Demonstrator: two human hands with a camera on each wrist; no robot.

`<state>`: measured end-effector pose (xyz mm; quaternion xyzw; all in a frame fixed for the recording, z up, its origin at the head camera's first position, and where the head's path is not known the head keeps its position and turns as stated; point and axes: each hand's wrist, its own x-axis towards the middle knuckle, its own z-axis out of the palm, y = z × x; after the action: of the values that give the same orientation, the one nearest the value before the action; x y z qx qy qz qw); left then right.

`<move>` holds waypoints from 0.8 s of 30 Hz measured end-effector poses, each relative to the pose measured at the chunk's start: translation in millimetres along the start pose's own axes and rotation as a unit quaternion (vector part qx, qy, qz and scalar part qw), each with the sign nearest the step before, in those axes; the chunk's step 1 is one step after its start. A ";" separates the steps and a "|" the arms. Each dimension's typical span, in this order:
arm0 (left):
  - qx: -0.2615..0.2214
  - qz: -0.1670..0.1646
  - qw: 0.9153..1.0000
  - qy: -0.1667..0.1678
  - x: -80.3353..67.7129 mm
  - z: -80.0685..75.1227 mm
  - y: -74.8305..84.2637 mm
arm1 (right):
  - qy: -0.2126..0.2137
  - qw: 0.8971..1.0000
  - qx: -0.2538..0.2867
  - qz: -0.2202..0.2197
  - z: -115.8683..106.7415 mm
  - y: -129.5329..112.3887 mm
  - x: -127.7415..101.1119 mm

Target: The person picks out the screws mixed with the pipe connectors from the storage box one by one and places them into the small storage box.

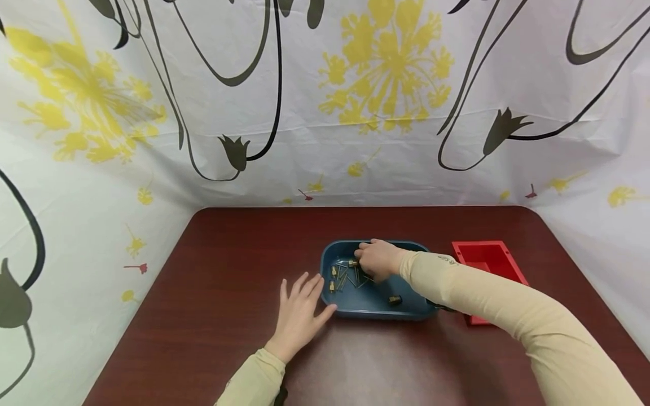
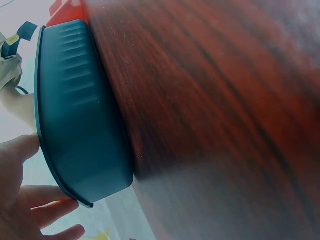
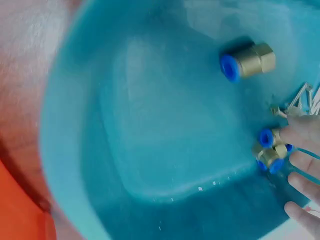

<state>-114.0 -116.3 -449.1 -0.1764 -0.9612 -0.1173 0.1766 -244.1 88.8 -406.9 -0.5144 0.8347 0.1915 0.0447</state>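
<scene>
inside the blue tray (image 1: 406, 307), over its far half, the right hand (image 1: 377, 260) reaches down with its fingers curled among small brass fittings and screws. in the right wrist view two brass fittings with blue ends (image 3: 270, 147) sit right against the fingertips (image 3: 305, 135), touching them; whether the fingers truly pinch a piece or only rest on it cannot be told from these pictures. another brass fitting (image 3: 247, 60) lies alone, apart from the fingers, on the tray floor, and a few thin screws (image 3: 300, 97) lie just beside the fingertips. in the head view more fittings and screws (image 1: 337, 276) are scattered just to the left of the hand, and one dark fitting (image 1: 395, 300) lies nearer the person, close under the wrist.

the left hand (image 1: 301, 307) lies flat on the dark red table (image 1: 223, 282) with its fingers spread and straight, holding nothing. its thumb and nearest fingers touch the tray's near left corner; the left wrist view shows the tray's outer wall (image 2: 75, 115) right against the fingers (image 2: 52, 207).

beyond the right forearm, on the side away from the left hand, a red box (image 1: 487, 259) stands on the table just beside the tray. a white sheet with yellow flowers and black stems (image 1: 325, 101) hangs around the table on three sides.
</scene>
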 end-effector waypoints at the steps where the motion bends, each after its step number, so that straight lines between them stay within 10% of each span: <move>1: 0.001 0.000 1.000 0.004 0.0 -0.3 -0.6 | -0.005 1.000 0.001 0.000 -2.3 0.7 1.1; 24: 0.005 -0.001 1.000 -0.010 0.9 -1.3 0.0 | -0.046 0.996 -0.078 0.016 -0.2 -16.1 18.3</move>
<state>-114.4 -116.4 -447.6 -0.1758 -0.9636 -0.1110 0.1679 -238.6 66.9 -416.2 -0.4937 0.8224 0.2797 0.0399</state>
